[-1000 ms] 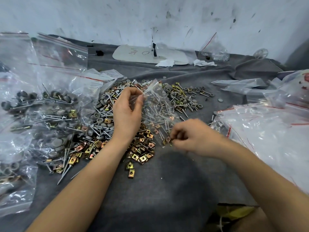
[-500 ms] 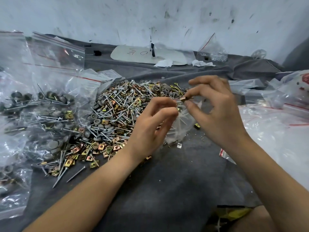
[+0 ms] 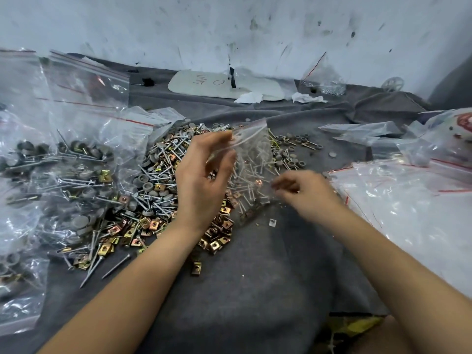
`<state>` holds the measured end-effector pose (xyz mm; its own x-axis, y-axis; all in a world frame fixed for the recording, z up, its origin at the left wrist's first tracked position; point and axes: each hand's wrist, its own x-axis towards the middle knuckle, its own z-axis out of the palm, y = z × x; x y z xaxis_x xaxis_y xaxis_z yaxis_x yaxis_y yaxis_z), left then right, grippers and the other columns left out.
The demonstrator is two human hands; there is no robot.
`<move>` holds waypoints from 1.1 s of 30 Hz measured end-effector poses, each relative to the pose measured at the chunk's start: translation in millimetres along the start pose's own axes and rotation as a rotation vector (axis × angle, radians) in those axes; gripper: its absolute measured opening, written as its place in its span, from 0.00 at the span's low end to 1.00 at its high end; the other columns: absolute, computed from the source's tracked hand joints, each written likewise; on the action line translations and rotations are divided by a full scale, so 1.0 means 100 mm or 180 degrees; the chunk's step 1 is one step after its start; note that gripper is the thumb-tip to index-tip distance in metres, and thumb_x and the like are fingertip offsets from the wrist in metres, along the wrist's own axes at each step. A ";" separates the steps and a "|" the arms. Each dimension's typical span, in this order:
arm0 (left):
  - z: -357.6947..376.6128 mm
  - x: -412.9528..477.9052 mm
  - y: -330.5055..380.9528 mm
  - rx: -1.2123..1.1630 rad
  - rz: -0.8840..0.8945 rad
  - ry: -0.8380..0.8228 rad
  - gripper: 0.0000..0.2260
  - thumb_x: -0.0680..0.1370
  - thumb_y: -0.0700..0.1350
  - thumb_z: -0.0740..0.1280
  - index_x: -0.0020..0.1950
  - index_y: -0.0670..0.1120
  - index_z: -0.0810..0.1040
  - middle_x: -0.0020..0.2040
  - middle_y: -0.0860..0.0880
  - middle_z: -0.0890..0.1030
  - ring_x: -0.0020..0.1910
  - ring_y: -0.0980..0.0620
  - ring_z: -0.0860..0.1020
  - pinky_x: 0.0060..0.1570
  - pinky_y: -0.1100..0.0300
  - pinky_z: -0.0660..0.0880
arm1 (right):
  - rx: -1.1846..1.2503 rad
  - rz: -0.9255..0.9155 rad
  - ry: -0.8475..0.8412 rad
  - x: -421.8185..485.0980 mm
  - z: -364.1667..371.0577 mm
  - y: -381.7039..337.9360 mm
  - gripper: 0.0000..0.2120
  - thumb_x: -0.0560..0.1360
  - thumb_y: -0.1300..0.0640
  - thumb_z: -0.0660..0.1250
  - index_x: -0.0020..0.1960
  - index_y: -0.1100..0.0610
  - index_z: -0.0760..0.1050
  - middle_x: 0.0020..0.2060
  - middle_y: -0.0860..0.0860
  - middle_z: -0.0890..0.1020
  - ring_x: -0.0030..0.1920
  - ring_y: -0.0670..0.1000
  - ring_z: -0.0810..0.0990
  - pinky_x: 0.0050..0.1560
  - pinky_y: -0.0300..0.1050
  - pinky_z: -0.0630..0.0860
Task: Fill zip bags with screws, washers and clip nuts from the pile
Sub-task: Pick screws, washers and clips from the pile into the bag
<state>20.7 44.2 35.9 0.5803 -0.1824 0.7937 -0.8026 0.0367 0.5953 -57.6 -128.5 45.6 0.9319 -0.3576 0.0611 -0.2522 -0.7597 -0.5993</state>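
the left hand (image 3: 204,182) pinches the zip bag (image 3: 252,159) by its top over the pile (image 3: 158,180). the right hand (image 3: 309,192) is blurred; i cannot tell its grip.

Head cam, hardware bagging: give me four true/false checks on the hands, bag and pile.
1. The left hand pinches the small zip bag near its top. True.
2. The right hand is raised above the bag's mouth. False: it is low, beside the bag's lower part.
3. The pile lies on bare wood. False: it lies on a grey cloth.
4. Filled bags lie left of the pile. True.
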 end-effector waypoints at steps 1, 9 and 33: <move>0.00 0.00 -0.01 0.0082 -0.0016 0.0017 0.12 0.78 0.37 0.65 0.61 0.39 0.74 0.55 0.44 0.77 0.54 0.53 0.79 0.54 0.61 0.79 | -0.0220 -0.0014 -0.0199 0.02 0.06 0.04 0.09 0.73 0.62 0.71 0.52 0.54 0.81 0.42 0.49 0.82 0.45 0.49 0.80 0.52 0.40 0.75; -0.03 0.05 -0.07 0.0474 -0.0010 0.0153 0.12 0.77 0.33 0.68 0.60 0.37 0.79 0.52 0.46 0.76 0.51 0.52 0.78 0.53 0.63 0.78 | -0.0496 -0.0213 -0.0338 0.07 0.15 0.04 0.08 0.71 0.61 0.71 0.45 0.49 0.77 0.33 0.42 0.75 0.39 0.48 0.76 0.45 0.41 0.74; 0.01 0.04 0.01 0.0460 0.0742 -0.0665 0.07 0.77 0.39 0.67 0.51 0.37 0.81 0.48 0.46 0.80 0.45 0.55 0.79 0.48 0.67 0.78 | 0.0761 -0.0633 0.2000 -0.09 -0.41 -0.14 0.09 0.73 0.65 0.69 0.43 0.52 0.75 0.36 0.43 0.79 0.36 0.40 0.77 0.41 0.29 0.73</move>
<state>22.2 42.4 39.6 0.3503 -0.3835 0.8546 -0.9302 -0.0358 0.3652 -73.2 -136.2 86.1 0.6089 -0.5251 0.5946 0.0390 -0.7288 -0.6836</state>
